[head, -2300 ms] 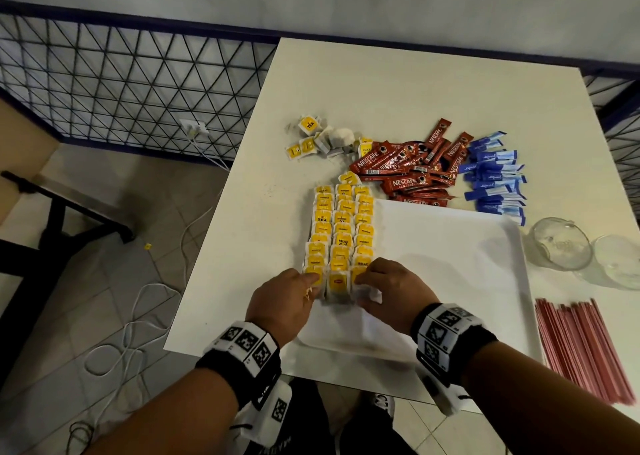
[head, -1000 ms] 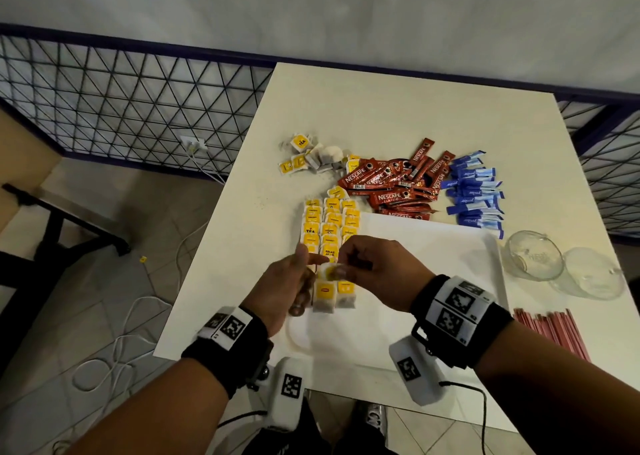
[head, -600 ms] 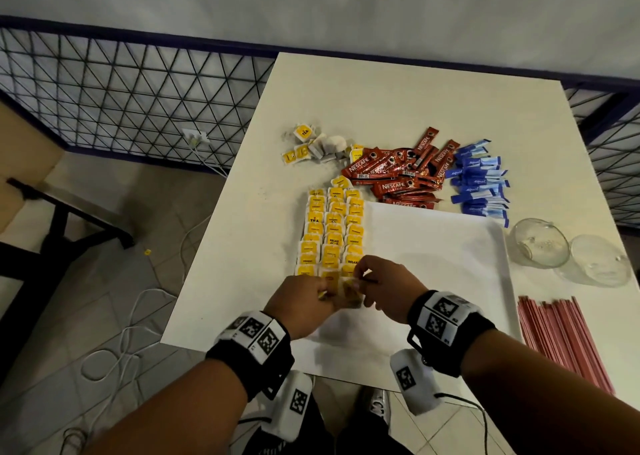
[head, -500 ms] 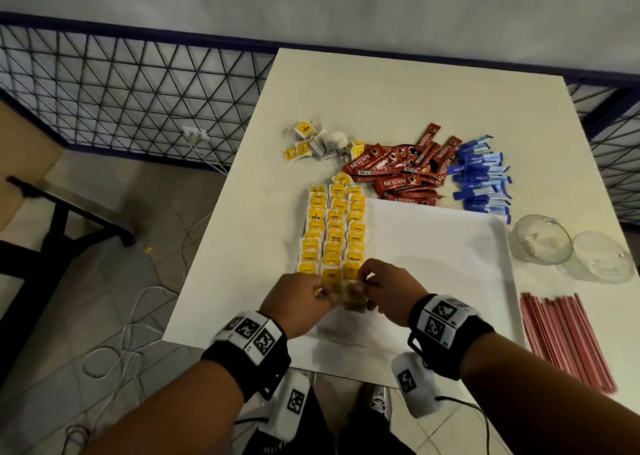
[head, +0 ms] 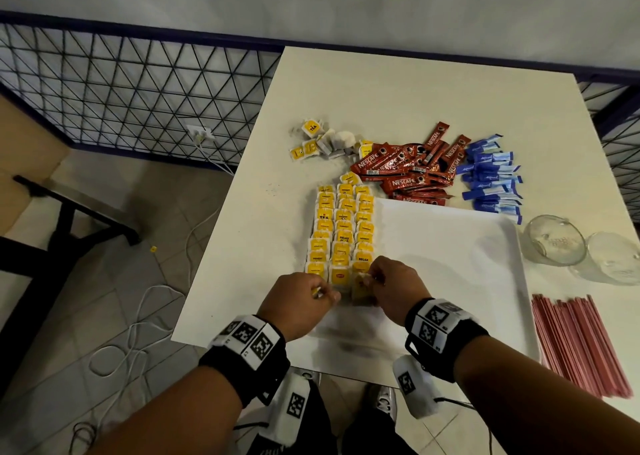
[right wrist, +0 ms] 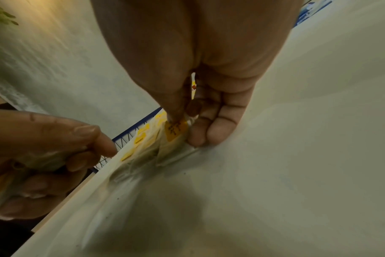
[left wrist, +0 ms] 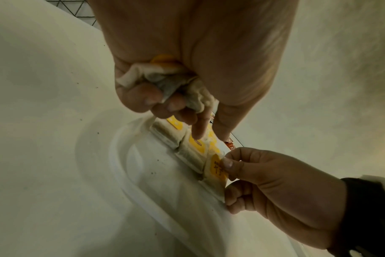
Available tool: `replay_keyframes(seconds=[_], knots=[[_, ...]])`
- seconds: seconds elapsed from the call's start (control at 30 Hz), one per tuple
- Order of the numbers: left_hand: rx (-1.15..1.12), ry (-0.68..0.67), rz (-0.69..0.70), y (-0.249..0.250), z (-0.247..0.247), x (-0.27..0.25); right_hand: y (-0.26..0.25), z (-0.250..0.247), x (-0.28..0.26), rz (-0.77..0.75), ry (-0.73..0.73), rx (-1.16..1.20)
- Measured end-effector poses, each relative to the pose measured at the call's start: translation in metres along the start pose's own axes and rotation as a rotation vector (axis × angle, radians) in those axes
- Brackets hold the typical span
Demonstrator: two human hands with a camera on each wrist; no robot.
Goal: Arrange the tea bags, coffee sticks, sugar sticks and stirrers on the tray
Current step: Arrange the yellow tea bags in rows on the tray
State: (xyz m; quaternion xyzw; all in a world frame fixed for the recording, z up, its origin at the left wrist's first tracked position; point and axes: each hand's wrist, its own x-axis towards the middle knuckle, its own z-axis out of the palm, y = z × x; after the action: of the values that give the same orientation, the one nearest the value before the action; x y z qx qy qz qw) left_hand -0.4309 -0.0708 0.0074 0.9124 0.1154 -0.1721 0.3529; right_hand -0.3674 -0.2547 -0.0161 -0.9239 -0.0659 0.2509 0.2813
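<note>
With my right hand (head: 391, 281) I pinch the yellow tag of one tea bag (left wrist: 215, 169) at the near end of the rows on the tray (head: 450, 264), and my left hand (head: 298, 298) grips spare tea bags (left wrist: 165, 78). Only tea is arranged, I judge (three rows); the coffee sticks (head: 408, 174), sugar sticks (head: 491, 177) and stirrers (head: 578, 343) wait on the counter (head: 398, 90).

The right hand (head: 394, 283) is pressing a tea bag (head: 361, 293) down at the third row's near end — lifted a second ago, now lying flat.
</note>
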Motion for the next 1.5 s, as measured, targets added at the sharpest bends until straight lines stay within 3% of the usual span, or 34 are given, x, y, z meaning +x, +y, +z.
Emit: replay_keyframes(seconds=[0.27, 0.33, 0.4, 0.5, 0.73, 0.9, 1.1, 1.37, 1.43, 1.5], knots=[[-0.115, -0.06, -0.044, -0.006, 0.002, 0.002, -0.002, 0.0, 0.002, 0.067, 0.02, -0.086], [-0.557, -0.163, -0.23, -0.001, -0.001, 0.001, -0.007, -0.005, -0.001, -0.011, 0.076, -0.036], [-1.055, -0.302, -0.414, 0.002, -0.007, 0.0, -0.019, -0.013, -0.004, -0.204, 0.121, 0.043], [-1.323, -0.427, -0.427, 0.003, -0.017, 0.001, -0.042, -0.025, -0.008, -0.408, 0.005, 0.083], [-1.183, -0.499, -0.356, 0.019, -0.024, 0.003, -0.064, -0.029, -0.004, -0.517, -0.148, -0.008], [-0.999, -0.449, -0.256, 0.024, -0.021, 0.008, -0.068, -0.032, -0.004, -0.463, -0.102, -0.011], [-1.072, -0.395, -0.263, 0.02, -0.019, 0.018, -0.066, -0.04, -0.007, -0.405, -0.128, 0.001], [-1.144, -0.359, -0.275, 0.024, -0.018, 0.021, -0.064, -0.035, -0.004, -0.442, -0.16, -0.005], [-1.132, -0.381, -0.254, 0.02, -0.019, 0.019, -0.065, -0.038, -0.004, -0.393, -0.157, 0.088], [-1.014, -0.298, -0.16, 0.013, -0.02, 0.017, -0.067, -0.042, -0.003, -0.333, -0.171, 0.15]])
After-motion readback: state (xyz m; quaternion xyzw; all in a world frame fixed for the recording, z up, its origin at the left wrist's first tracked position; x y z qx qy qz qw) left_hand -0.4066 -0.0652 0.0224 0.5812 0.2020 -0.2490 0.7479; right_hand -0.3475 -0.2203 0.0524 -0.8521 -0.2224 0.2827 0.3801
